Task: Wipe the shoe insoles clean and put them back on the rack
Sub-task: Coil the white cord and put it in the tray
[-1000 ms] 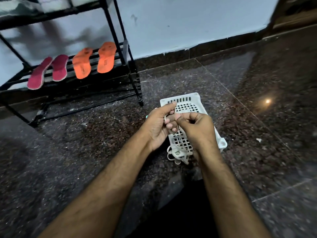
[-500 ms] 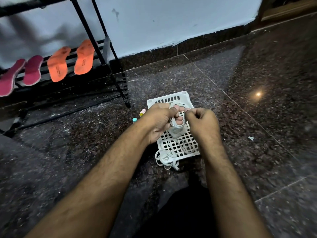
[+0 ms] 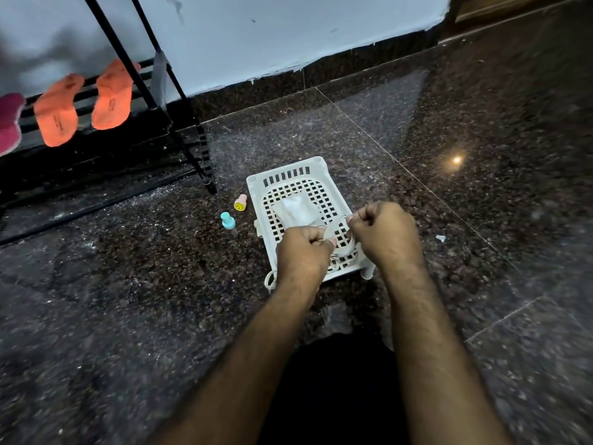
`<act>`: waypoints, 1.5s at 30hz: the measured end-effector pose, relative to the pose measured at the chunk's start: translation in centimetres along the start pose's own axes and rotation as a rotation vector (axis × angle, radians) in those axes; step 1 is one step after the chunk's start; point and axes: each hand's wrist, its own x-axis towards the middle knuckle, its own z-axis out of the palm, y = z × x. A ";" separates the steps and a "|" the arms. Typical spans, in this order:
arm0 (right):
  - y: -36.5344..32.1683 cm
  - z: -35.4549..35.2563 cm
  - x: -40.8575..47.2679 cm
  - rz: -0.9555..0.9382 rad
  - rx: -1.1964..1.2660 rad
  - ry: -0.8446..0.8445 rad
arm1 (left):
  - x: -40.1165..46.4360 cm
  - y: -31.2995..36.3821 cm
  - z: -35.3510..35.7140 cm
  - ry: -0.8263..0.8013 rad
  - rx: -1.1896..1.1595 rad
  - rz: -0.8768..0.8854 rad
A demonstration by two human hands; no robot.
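Observation:
Two orange insoles (image 3: pixel 110 96) (image 3: pixel 57 110) and a pink insole (image 3: pixel 8 123) lie on the black rack's (image 3: pixel 150 91) lower shelf at the left. A white plastic basket (image 3: pixel 288 175) sits on the floor in front of me. Over it, my left hand (image 3: pixel 301 252) and my right hand (image 3: pixel 385 232) each pinch a white cord (image 3: pixel 340 242) stretched between them. A white crumpled wipe (image 3: pixel 296 210) lies in the basket beyond my hands. More loops of cord (image 3: pixel 271 279) hang off the basket's near left corner.
A small teal stamp-like piece (image 3: pixel 227 220) and a pink one with a yellow smiley face (image 3: pixel 240 202) lie on the dark granite floor left of the basket. A small white scrap (image 3: pixel 441 238) lies to the right. The rack's leg (image 3: pixel 205 168) stands just behind the basket.
My hands have pulled apart and toward me, drawing the cord out between them. The white wipe and the two small pieces now show. The camera has tilted down and right.

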 end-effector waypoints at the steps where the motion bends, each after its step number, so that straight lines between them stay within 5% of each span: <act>1: 0.1 0.2 0.1 -0.004 -0.020 -0.001 | 0.1 -0.3 -0.1 0.038 0.102 0.026; 7: 0.0 1.2 1.1 -0.022 -0.090 0.054 | 0.8 -0.3 1.0 0.161 0.535 0.132; 13: -1.0 1.9 2.1 -0.058 -0.177 0.076 | 1.3 0.9 1.5 0.155 0.716 0.189; 45: -1.1 4.3 2.5 -0.115 -0.234 0.098 | 3.7 0.6 -0.6 0.070 0.531 0.188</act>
